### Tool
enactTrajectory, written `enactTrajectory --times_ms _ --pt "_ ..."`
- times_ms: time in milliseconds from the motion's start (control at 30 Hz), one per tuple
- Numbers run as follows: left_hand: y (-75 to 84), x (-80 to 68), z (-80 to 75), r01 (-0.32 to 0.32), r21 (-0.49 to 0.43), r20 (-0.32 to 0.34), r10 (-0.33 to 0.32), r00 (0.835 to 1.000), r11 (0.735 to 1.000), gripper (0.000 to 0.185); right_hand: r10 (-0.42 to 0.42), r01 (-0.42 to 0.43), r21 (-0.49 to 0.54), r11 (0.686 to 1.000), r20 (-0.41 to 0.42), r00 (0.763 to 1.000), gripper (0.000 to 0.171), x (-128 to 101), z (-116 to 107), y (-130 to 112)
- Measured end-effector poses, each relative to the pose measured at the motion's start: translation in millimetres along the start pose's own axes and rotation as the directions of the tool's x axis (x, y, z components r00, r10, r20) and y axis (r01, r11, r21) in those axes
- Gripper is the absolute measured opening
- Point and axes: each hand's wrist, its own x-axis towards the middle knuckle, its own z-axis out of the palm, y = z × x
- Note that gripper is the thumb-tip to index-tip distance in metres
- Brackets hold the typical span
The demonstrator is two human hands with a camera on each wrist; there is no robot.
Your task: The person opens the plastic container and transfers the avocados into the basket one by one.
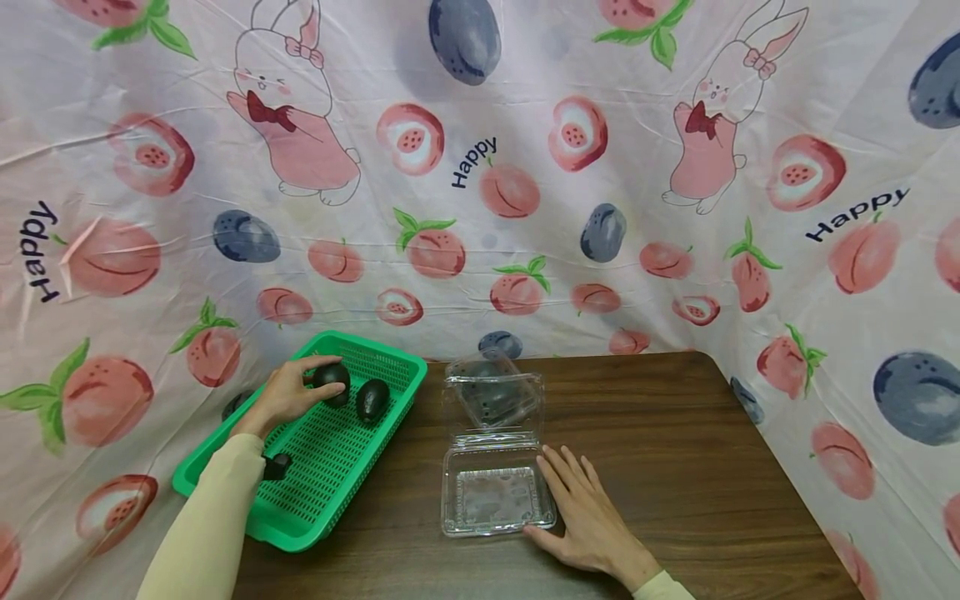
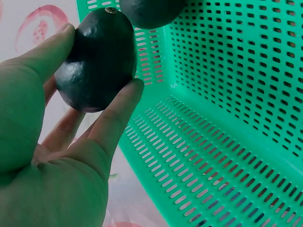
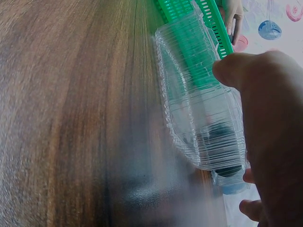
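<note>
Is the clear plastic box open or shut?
Open. The clear plastic box lies on the table with its lid swung up and back; its tray looks empty. The right hand rests flat beside it.

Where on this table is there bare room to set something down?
Bare table lies right of the clamshell box, beyond the right hand. It is crowded left, where the green basket sits and the left hand grips an avocado.

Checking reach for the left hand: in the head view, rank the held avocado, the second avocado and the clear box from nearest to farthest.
1. Held avocado: in the left hand, over the green basket.
2. Second avocado: just right, in the basket.
3. Clear box: on the table, by the right hand.
</note>
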Motion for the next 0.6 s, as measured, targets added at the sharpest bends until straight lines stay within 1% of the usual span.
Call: enactTrajectory --times_ms 133,300,400,600 --pt "-6.4 3.9 1.9 0.009 0.001 -0.002 -0.009 1.0 1.0 0.069 0.006 -0.007 0.005 1.0 0.009 1.0 0.104 0 -1 0" --pt "-11.8 8.4 5.9 0.001 0.024 -0.021 -0.001 1.0 1.0 0.066 0.016 -0.017 0.004 1.0 0.026 1.0 0.104 0 -2 0" --pt "-10.9 9.3 8.4 -0.005 0.042 -0.032 0.006 0.999 0.999 0.065 0.02 -0.02 0.005 1.0 0.032 0.999 0.104 0 -2 0" --pt "-10.7 12.2 14.2 0.002 0.044 -0.046 0.001 0.999 0.999 0.063 0.01 -0.01 0.004 1.0 0.02 1.0 0.105 1 -2 0"
